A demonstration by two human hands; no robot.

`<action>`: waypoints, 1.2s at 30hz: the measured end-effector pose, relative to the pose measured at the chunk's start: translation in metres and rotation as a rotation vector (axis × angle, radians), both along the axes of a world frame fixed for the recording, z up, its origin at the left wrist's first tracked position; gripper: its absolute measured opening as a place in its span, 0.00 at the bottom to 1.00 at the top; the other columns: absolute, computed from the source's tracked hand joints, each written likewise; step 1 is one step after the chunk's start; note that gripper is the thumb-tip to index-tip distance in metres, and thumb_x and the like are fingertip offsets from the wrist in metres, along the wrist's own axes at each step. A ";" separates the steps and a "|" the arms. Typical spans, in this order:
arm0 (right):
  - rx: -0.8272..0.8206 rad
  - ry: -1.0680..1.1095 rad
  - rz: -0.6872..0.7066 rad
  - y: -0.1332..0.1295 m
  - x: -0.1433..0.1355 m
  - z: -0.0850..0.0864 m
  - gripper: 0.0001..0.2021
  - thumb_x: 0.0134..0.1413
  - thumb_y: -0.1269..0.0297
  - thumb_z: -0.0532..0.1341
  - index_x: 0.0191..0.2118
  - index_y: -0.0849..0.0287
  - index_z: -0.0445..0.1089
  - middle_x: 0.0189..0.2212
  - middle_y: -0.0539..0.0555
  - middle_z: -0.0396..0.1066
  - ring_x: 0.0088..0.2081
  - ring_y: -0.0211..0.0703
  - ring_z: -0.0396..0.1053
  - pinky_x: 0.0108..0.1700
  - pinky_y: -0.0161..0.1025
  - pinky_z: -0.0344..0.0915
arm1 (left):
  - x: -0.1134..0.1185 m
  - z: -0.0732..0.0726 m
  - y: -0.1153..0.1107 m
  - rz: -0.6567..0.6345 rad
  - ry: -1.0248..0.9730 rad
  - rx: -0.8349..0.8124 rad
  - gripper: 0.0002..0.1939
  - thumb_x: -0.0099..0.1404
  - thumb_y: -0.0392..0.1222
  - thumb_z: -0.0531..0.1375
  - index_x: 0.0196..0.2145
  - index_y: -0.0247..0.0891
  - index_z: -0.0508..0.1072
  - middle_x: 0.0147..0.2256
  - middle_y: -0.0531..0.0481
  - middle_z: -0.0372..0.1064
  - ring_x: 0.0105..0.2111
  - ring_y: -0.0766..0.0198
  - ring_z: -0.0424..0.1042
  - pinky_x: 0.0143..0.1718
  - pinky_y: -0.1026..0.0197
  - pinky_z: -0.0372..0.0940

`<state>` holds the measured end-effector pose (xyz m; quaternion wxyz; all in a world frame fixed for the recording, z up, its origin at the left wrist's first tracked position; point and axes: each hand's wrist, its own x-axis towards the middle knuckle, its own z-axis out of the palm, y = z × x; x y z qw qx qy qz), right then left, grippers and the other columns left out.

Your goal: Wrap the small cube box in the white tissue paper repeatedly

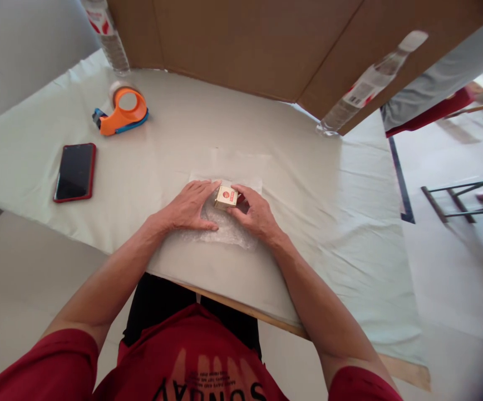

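Partly hidden: small box (226,196) | right fingers (238,215) pinch it | left fingers (201,188) apart, contact unclear

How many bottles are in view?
2: one bottle at the table's far left, another bottle at its far right, both by the cardboard; others could hide behind it.

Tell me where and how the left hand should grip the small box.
I'd grip the small box near its left end, left hand coming from the left: its straight, flat sides suit a pinch, and the right hand holds its right end.
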<state>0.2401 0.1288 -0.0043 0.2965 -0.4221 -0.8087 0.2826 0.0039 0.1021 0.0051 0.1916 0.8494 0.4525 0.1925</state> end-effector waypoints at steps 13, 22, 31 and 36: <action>0.065 -0.015 0.008 0.001 -0.002 -0.001 0.27 0.55 0.63 0.61 0.62 0.55 0.66 0.55 0.60 0.74 0.47 0.53 0.73 0.54 0.53 0.69 | -0.002 -0.001 0.001 -0.004 -0.014 0.004 0.58 0.53 0.64 0.69 0.71 0.36 0.49 0.67 0.31 0.56 0.66 0.38 0.57 0.67 0.39 0.52; 0.001 -0.042 -0.006 -0.001 0.007 0.015 0.33 0.55 0.57 0.63 0.65 0.55 0.60 0.59 0.63 0.69 0.43 0.51 0.74 0.45 0.50 0.72 | -0.004 -0.003 0.001 0.006 -0.059 -0.012 0.54 0.57 0.65 0.65 0.71 0.35 0.50 0.68 0.31 0.55 0.67 0.38 0.57 0.67 0.39 0.52; 0.303 -0.427 0.279 -0.066 0.015 0.047 0.18 0.56 0.62 0.66 0.52 0.59 0.71 0.53 0.65 0.74 0.49 0.58 0.72 0.50 0.53 0.64 | -0.007 0.011 -0.003 0.102 -0.204 -0.023 0.39 0.64 0.58 0.59 0.67 0.38 0.60 0.66 0.36 0.60 0.66 0.44 0.60 0.67 0.41 0.55; 0.441 -0.434 0.161 -0.069 0.002 0.028 0.10 0.62 0.75 0.56 0.39 0.59 0.74 0.41 0.59 0.80 0.38 0.49 0.73 0.45 0.48 0.61 | -0.008 0.019 -0.005 0.069 -0.291 -0.007 0.30 0.63 0.57 0.61 0.58 0.39 0.71 0.62 0.38 0.66 0.63 0.47 0.64 0.66 0.43 0.57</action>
